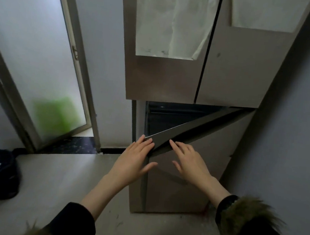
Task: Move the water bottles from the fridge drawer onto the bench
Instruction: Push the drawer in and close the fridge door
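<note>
Water bottles are nowhere in my view yet; if they sit in the fridge drawer [195,137], they are hidden in the dark gap behind its front, so I cannot say which way they point or how their long axes lie. What I do see is the drawer front part-way out from the fridge [191,79], its top edge running as a long dark strip from near my hands up toward the right side of the cabinet, with the opening widest at the left. My left hand [135,158] has straight fingers laid flat on the near left corner of that top edge, holding nothing. My right hand [189,159] reaches in just beside it, fingers extended and relaxed, fingertips at the edge, also gripping nothing. I judge the task barely begun: the drawer needs opening further, and every bottle is left to lift. No bench shows here.
</note>
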Motion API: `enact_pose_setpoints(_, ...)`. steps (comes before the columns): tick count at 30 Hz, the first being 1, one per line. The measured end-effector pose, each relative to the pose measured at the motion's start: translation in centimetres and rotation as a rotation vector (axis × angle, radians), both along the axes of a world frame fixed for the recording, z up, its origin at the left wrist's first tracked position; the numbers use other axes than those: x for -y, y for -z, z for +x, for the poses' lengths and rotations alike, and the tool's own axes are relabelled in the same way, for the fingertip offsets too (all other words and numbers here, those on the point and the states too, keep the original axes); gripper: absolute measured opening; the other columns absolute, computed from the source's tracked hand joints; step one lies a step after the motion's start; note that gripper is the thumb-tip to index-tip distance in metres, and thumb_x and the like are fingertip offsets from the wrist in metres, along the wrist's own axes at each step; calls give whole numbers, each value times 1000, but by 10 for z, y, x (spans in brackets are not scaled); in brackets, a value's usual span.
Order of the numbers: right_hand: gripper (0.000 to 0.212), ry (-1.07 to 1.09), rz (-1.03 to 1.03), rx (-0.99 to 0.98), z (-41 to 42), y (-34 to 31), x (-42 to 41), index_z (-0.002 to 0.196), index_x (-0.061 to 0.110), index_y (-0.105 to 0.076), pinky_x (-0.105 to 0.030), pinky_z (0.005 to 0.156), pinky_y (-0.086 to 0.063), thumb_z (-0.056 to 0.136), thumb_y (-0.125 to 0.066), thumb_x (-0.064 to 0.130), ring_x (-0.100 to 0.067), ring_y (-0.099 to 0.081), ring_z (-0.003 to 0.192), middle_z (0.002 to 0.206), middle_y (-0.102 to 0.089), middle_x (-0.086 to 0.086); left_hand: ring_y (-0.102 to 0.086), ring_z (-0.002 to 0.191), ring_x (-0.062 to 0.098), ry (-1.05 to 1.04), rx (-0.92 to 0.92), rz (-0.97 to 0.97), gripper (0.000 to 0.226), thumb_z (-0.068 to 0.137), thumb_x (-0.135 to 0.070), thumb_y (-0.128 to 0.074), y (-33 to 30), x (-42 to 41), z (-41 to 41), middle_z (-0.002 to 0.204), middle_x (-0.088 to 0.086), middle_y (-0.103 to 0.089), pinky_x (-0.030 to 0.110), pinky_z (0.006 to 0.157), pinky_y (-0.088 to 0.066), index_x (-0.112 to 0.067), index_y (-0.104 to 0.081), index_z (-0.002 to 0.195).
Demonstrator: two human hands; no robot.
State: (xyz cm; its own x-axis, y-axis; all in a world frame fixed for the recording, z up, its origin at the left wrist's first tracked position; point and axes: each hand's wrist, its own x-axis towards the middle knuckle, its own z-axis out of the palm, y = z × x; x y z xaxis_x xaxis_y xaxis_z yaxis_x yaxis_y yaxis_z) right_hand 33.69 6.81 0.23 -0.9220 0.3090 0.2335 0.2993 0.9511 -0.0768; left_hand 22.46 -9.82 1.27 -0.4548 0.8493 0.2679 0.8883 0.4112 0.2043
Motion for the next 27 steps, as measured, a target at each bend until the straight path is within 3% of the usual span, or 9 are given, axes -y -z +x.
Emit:
enact_pose_setpoints(3,65,-44,89,-26,-33,-9,-13,150,19,-9,-35,100,-39,96,-44,29,-21,-40,127,147,-32,-6,-1,145,12,-66,-34,39,56,94,-39,-44,0,-10,-27,155,-5,-21,29,116,-5,-21,-26,145)
enact_pose_setpoints(5,58,-68,149,-13,-56,-13,-22,148,16,-20,-37,97,-39,97,-45,27,-25,-44,124,143,-36,-10,-4,145,13,-91,-33,73,51,95,-32,-44,1,-16,-44,153,-4,-26,29,117,-8,-20,-30,143)
enact_pose_setpoints(10,54,-88,304,-93,-108,-7,-44,115,14,-65,-39,71,-53,66,-82,28,-26,-64,93,104,-66,-10,-15,144,19,-147,-60,125,47,94,-18,-50,6,-30,-88,148,1,-37,32,116,-14,-16,-40,139)
enact_pose_setpoints(14,56,-122,295,-144,-141,-3,-62,112,18,-66,-40,75,-54,60,-85,28,-24,-66,95,102,-68,-7,-27,140,22,-231,-128,115,49,86,-4,-58,2,-48,-118,140,5,-48,36,115,-19,-13,-49,133)
enact_pose_setpoints(19,72,-134,340,-131,-173,4,-84,117,17,-64,-48,90,-49,50,-88,22,-24,-66,99,106,-68,-7,-8,145,23,-375,-157,70,65,88,-4,-52,5,-68,-134,154,5,-25,37,118,-2,-14,-24,146)
enact_pose_setpoints(24,81,-161,357,-166,-195,21,-99,130,14,-54,-53,101,-39,56,-86,23,-27,-59,116,124,-62,-9,24,139,21,-465,-162,0,79,92,-3,-40,26,-83,-144,155,5,19,41,113,16,-15,20,142)
enact_pose_setpoints(27,84,-152,369,-180,-206,32,-106,138,15,-41,-50,111,-24,65,-80,29,-27,-46,130,141,-48,-10,23,139,23,-453,-172,10,73,96,-14,-38,35,-89,-164,152,4,22,42,110,18,-15,22,138)
